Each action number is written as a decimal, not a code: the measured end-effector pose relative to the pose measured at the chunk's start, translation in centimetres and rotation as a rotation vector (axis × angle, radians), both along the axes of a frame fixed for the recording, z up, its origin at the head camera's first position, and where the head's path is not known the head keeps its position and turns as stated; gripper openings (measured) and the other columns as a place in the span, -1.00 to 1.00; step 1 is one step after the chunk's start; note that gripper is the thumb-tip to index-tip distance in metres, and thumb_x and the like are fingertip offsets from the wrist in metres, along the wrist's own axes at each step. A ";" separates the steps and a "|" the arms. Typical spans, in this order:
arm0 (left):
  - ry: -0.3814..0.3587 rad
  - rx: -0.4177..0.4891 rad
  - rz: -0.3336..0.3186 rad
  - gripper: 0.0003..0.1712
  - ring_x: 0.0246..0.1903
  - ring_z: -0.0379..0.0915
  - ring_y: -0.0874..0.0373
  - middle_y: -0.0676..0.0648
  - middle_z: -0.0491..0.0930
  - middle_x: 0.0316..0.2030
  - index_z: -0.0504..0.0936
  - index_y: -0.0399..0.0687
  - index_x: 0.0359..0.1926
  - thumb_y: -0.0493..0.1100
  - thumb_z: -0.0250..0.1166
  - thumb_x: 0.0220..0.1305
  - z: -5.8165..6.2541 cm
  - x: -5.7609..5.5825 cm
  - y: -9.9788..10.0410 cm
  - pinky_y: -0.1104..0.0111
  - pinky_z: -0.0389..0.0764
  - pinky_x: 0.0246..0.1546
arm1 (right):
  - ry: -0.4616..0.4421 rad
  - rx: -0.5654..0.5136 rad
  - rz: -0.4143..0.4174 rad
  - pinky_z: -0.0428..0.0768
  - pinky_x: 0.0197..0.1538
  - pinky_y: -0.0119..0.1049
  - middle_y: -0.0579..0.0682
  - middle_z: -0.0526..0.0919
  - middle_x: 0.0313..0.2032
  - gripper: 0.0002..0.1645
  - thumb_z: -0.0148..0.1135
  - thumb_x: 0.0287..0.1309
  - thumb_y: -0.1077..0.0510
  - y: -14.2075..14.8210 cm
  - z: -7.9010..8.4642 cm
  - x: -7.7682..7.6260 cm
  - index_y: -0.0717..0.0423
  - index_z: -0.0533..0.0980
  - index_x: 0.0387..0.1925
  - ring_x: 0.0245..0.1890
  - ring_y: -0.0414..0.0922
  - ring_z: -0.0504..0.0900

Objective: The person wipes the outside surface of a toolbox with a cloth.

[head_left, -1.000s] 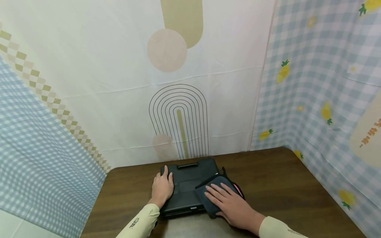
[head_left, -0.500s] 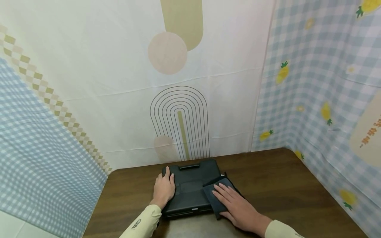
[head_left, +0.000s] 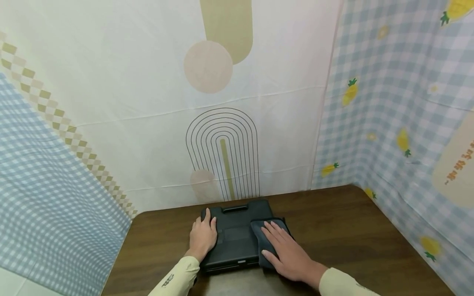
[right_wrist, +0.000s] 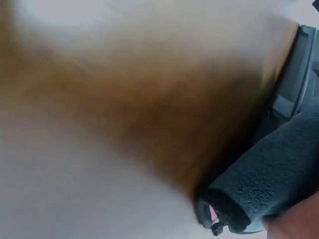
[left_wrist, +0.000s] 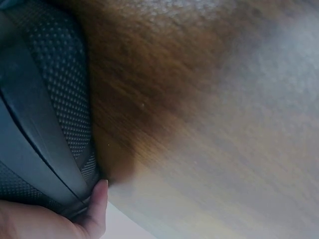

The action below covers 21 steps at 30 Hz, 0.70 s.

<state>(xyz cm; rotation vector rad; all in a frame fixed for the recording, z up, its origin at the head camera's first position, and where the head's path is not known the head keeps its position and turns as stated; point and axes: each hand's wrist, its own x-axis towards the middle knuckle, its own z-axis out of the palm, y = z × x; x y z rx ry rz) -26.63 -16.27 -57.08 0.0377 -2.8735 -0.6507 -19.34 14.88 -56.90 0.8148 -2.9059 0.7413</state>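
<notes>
A black plastic carrying case (head_left: 237,234) with a recessed handle lies flat on the table. My left hand (head_left: 203,236) holds its left edge, the thumb on top and fingers over the side. In the left wrist view, a fingertip (left_wrist: 102,191) bends round the case's textured side (left_wrist: 65,94). My right hand (head_left: 289,253) lies on a dark grey-blue cloth (head_left: 261,232), fingers straight, pressing it on the case's right part. The right wrist view shows the fuzzy cloth (right_wrist: 269,174) draped over the case's edge, with a black border and a bit of pink.
The brown wooden table (head_left: 344,230) runs to a white patterned curtain (head_left: 155,152) behind the case. Blue checked curtains hang at the left (head_left: 63,176) and right (head_left: 389,102). Light reflects off the table's near part.
My right hand has slid the cloth a little to the right, then turned it slightly; its pink part is now hidden in the head view. The left hand keeps its place on the case.
</notes>
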 end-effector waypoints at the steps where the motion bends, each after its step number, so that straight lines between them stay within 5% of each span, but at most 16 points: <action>1: 0.001 -0.002 -0.001 -0.35 0.28 0.53 -0.46 -0.53 0.53 0.32 0.33 -0.16 0.62 0.05 0.01 0.71 0.0 0.0 0.0 -0.25 0.61 0.23 | -0.015 -0.004 -0.003 0.18 0.66 0.27 -0.04 0.08 0.73 -0.13 -0.19 0.65 -0.39 -0.1 0.2 -0.3 -0.06 0.09 0.72 0.74 0.11 0.05; 8: 0.012 0.001 0.001 -0.35 0.27 0.54 -0.45 -0.53 0.53 0.32 0.34 -0.15 0.61 0.05 0.03 0.70 -0.1 0.1 0.0 -0.25 0.62 0.22 | -0.095 0.024 0.026 0.09 0.67 0.35 0.11 0.05 0.72 -0.10 -0.16 0.65 -0.37 -1.1 1.8 -4.0 0.07 0.10 0.71 0.74 0.22 0.00; 21: 0.034 -0.010 0.014 -0.34 0.24 0.58 -0.44 -0.51 0.56 0.30 0.38 -0.12 0.59 0.13 0.03 0.70 -0.3 0.0 0.2 -0.26 0.63 0.18 | -0.128 0.118 0.001 -0.03 0.69 0.36 0.22 -0.08 0.74 -0.07 -0.27 0.68 -0.35 -2.7 2.0 -12.0 0.15 -0.04 0.73 0.75 0.26 -0.13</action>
